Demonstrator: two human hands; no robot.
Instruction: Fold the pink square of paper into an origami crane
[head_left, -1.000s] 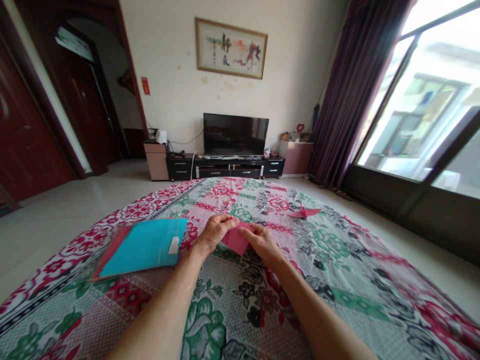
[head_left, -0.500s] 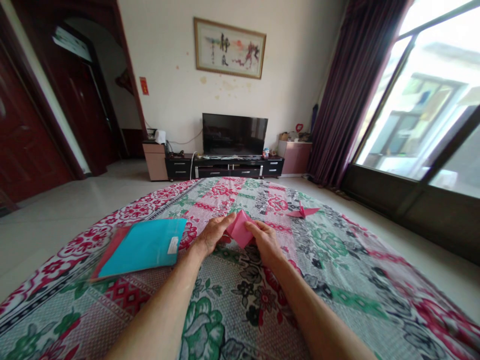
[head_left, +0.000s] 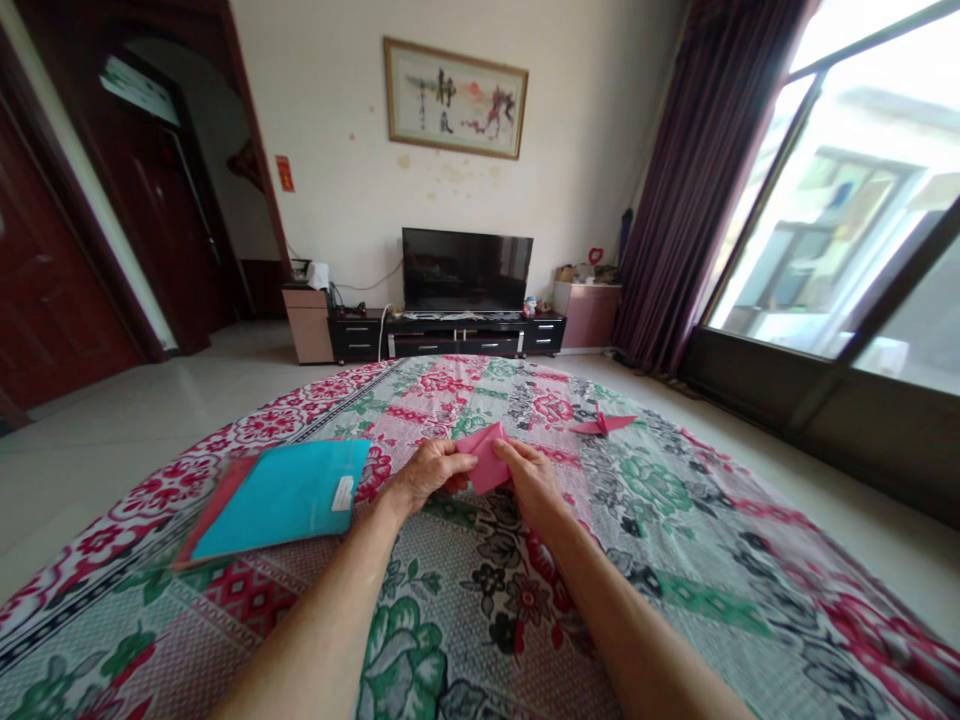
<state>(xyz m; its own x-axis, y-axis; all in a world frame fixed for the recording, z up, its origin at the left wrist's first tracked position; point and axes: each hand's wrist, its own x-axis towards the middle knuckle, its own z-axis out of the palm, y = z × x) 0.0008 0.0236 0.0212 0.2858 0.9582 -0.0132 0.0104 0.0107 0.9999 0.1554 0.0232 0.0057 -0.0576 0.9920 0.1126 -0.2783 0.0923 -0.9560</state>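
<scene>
A small piece of folded pink paper (head_left: 487,466) is held between both hands above the patterned tablecloth (head_left: 517,560). My left hand (head_left: 431,473) pinches its left side, thumb on top and fingers beneath. At the right side, my right hand (head_left: 529,477) grips the paper with the thumb on its face. The fingers under the paper are partly hidden. Beyond my right hand lies a folded pink paper crane (head_left: 604,424) with its wings spread.
To the left on the round table is a clear packet of coloured paper (head_left: 281,498), blue on top with red showing at its edge. Past the table stand a television (head_left: 466,270) and a low black cabinet (head_left: 427,338). A dark curtain (head_left: 667,200) hangs at the right.
The pink paper has turned slightly between my hands. My left thumb has slid down from its upper corner onto its left side. The crane and the packet lie where they were.
</scene>
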